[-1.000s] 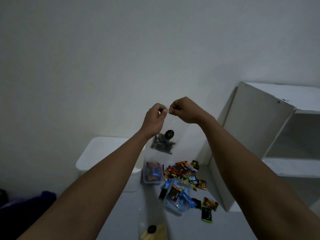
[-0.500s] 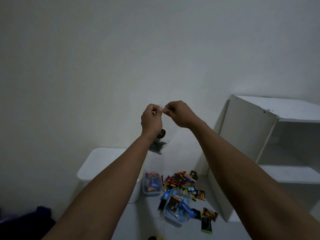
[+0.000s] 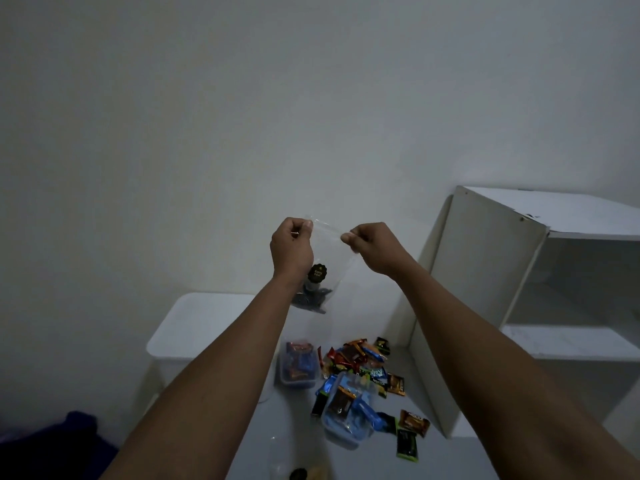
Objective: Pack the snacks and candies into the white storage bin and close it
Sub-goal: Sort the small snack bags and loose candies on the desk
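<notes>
I hold a clear plastic bag (image 3: 330,258) up in front of me; it has a black round label and dark snacks at its bottom. My left hand (image 3: 292,245) pinches its top left corner and my right hand (image 3: 372,245) pinches the top edge further right. Below, the white storage bin (image 3: 204,327) stands with its lid on. A pile of coloured candy wrappers (image 3: 360,362) lies on the floor beside it, along with two clear tubs (image 3: 299,365) (image 3: 346,410) that hold more snacks.
A white shelf unit (image 3: 491,289) stands at the right, close to the candy pile. Another clear bag with a black label (image 3: 299,472) lies at the bottom edge. Dark blue cloth (image 3: 52,441) sits at the lower left. A plain white wall is behind.
My hands have moved apart along the bag's top edge, the right one sliding rightward. The view has tilted so the hands sit lower in frame.
</notes>
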Tool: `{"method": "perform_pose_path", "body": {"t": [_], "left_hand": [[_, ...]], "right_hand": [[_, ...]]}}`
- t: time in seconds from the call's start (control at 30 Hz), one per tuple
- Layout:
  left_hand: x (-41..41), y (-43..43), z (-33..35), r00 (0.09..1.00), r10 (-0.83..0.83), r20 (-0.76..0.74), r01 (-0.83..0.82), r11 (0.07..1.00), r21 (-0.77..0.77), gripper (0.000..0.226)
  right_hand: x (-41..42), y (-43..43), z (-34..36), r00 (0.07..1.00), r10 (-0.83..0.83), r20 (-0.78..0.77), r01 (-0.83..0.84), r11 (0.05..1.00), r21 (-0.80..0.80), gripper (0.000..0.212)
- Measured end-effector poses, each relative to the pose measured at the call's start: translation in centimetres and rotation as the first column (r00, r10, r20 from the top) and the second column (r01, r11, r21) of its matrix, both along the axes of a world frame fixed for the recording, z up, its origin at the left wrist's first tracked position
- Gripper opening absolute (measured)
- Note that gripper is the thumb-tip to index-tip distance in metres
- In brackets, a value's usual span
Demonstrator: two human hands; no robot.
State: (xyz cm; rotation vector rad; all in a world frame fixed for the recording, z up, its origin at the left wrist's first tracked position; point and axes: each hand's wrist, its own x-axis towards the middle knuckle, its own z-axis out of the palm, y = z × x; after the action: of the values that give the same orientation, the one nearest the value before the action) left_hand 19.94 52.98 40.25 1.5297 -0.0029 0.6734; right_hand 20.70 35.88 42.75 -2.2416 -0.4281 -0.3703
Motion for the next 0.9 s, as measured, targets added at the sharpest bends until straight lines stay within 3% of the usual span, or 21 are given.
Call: {"method": "perform_pose_path", "body": {"t": [0.07, 0.17, 0.27, 0.37, 0.5, 0.57, 0.67, 0.77, 0.9], "left_hand": [[0.1, -0.4, -0.3, 1.000, -0.006, -0.005, 0.006, 1.000, -0.028, 0.013], [0.4, -1.0, -0.6, 0.999, -0.003, -0.046, -0.003, 0.993, -0.122, 0.013], [0.3, -1.7, -0.8, 0.993, -0.032, -0.110, 0.005, 0.971, -0.238, 0.012], [0.6, -1.2, -1.9, 0.980, -0.055, -0.191, 0.013, 0.977, -0.212, 0.017], [0.9, -0.6, -3.5, 0.907, 0.115, -0.406, -0.137, 0.990, -0.024, 0.037], [0.4, -0.9, -3.7, 0.881, -0.016, -0.473, -0.084, 0.978, -0.190, 0.045], [-0.1, -1.2, -3.6, 0.812, -0.373, -0.450, 0.106, 0.851, -0.515, 0.041], [0.0, -0.9, -4.0, 0.795, -0.451, -0.405, 0.180, 0.813, -0.554, 0.027], [-0.1, -1.0, -4.7, 0.770, -0.498, -0.399, 0.274, 0.823, -0.499, 0.016]], "right_hand": [[-0.2, 0.0, -0.7, 0.998, -0.050, -0.036, 0.055, 0.984, 0.168, 0.048], [-0.1, 0.9, -1.9, 0.989, -0.116, -0.091, 0.145, 0.876, 0.460, 0.045], [0.3, 1.9, -3.5, 0.979, -0.175, -0.100, 0.200, 0.781, 0.591, 0.051], [0.1, 1.8, -4.5, 0.989, -0.123, -0.080, 0.147, 0.800, 0.582, 0.047], [-0.3, 1.9, -5.1, 0.999, -0.052, -0.001, 0.044, 0.842, 0.537, 0.032], [-0.2, 2.4, -5.8, 1.000, -0.016, 0.002, 0.013, 0.853, 0.522, 0.027], [-0.2, 2.8, -7.1, 0.996, 0.063, -0.058, -0.024, 0.855, 0.517, 0.027], [-0.4, 2.7, -7.6, 0.975, 0.128, -0.180, -0.008, 0.834, 0.552, 0.031], [-0.2, 2.6, -7.7, 0.964, 0.077, -0.254, 0.100, 0.782, 0.615, 0.037]]}}
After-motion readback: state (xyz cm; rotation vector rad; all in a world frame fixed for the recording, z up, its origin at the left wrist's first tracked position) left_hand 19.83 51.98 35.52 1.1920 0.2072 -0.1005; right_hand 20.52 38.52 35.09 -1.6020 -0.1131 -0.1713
